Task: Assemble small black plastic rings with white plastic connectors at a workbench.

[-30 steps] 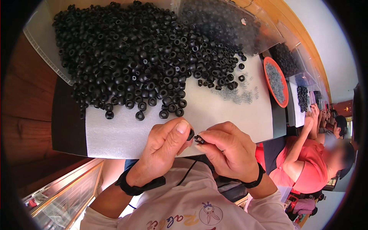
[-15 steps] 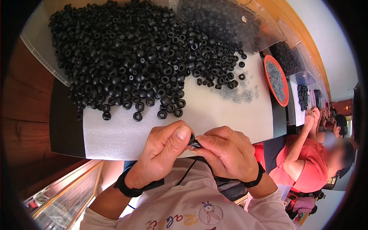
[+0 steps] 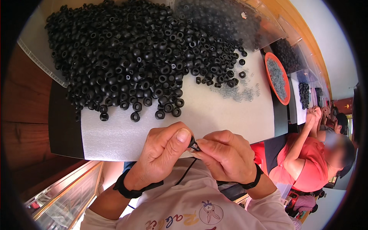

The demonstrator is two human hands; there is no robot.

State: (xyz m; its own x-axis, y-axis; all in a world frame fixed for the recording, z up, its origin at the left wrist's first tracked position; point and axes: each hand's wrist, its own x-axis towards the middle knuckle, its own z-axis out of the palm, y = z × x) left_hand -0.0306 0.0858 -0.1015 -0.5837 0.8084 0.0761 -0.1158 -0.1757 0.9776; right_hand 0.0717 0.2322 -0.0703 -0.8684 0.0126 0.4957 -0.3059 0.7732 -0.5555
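Observation:
In front of my chest both hands meet over small black plastic parts that look like cord lock pieces. My left hand (image 3: pixel 165 147) is closed round a rounded black cord lock body (image 3: pixel 192 142), its thumb on top. Thumb and fingertips of my right hand (image 3: pixel 226 153) pinch a small black plunger (image 3: pixel 196 147) with an opening in it, right against that body. Fingers hide much of both parts. Beyond my hands lies a large heap of black cord lock parts (image 3: pixel 126 61), hollow balls with round holes among them. Small clear-grey springs (image 3: pixel 239 92) are scattered at its right.
A white foam sheet (image 3: pixel 115 134) covers the dark table. Clear plastic bins (image 3: pixel 230 23) stand behind the heap. At the right is an orange dish (image 3: pixel 285 100) of springs. Farther right sits a co-worker in a red shirt (image 3: pixel 303 165), hands raised over the table.
My right hand has shifted very slightly left and down, and more of the plunger with its opening shows between my hands. My left hand keeps its grip.

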